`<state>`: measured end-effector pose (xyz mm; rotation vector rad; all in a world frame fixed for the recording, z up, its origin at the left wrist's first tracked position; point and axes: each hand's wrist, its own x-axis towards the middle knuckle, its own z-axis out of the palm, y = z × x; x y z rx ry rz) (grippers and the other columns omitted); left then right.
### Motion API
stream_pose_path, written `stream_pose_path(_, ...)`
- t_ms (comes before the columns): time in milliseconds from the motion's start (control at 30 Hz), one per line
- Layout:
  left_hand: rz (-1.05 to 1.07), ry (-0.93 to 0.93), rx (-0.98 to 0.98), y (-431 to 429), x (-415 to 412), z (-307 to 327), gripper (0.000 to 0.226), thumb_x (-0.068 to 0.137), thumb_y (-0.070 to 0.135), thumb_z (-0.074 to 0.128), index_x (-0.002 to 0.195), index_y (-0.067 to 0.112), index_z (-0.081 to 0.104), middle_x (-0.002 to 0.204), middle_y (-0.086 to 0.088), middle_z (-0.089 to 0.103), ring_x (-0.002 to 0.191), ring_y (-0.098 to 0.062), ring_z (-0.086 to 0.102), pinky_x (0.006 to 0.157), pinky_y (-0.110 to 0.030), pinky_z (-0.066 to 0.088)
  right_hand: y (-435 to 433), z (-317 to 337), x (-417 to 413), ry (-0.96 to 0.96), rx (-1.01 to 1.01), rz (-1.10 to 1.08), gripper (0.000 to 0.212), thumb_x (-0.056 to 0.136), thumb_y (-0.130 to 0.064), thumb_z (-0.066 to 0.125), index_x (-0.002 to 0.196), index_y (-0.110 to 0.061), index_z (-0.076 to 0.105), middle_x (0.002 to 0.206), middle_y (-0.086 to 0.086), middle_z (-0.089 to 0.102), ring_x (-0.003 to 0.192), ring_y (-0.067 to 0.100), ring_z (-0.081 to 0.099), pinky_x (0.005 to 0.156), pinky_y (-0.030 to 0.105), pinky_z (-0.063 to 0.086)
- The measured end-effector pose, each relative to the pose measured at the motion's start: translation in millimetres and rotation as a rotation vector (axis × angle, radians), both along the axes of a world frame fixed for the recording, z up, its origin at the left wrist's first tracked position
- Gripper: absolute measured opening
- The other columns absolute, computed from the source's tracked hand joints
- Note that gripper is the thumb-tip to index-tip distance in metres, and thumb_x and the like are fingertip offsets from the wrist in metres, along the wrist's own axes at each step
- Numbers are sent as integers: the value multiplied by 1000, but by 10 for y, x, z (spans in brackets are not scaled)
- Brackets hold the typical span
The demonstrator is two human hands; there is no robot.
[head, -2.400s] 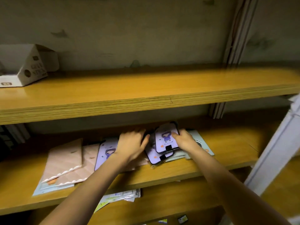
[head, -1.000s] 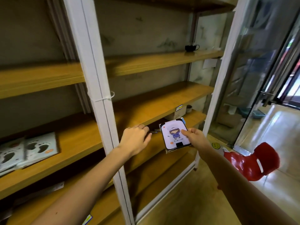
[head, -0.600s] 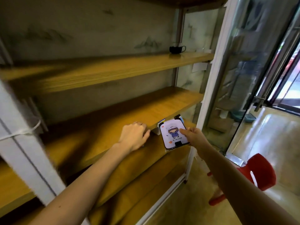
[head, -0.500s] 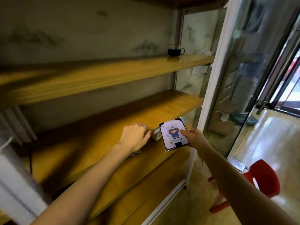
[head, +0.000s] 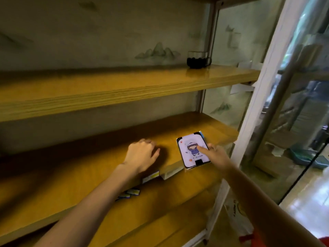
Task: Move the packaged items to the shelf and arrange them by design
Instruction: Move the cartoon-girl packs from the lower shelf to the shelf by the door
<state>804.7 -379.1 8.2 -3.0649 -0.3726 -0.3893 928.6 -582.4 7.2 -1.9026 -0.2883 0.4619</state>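
**Setting the pack down on the middle shelf**

The pack [head: 193,151], printed with a small cartoon figure, sits face up at centre right of the frame. It is at the front edge of the middle shelf [head: 80,172], with one lower corner over the lip. My right hand [head: 216,156] pinches its right side, one digit across the print. My left hand [head: 141,155] rests knuckles-up on the shelf just left of it, fingers curled. Whether it holds anything I cannot tell. I judge this the placing step. Next I should slide the pack fully onto the board, let go, and keep room beside it for matching designs.
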Motion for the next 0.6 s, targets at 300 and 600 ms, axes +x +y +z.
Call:
stream_pose_path(300, 333, 16, -39, -348, 778, -110, 39, 96, 43, 35, 120, 18, 54, 123, -4, 59, 117, -22, 52, 91, -35, 44, 104, -191, 1446, 9, -70, 133, 41, 86, -28, 66, 121, -9, 55, 114, 13, 67, 105, 26, 64, 85, 34, 51)
stream_pose_path(600, 515, 25, -30, -417, 1041, -110, 42, 96, 45, 36, 122, 19, 54, 124, -3, 59, 117, -22, 53, 92, -35, 45, 390, -340, 2144, -176, -288, 328, 27, 88, -35, 62, 85, -9, 58, 88, 8, 65, 81, 21, 62, 72, 32, 51)
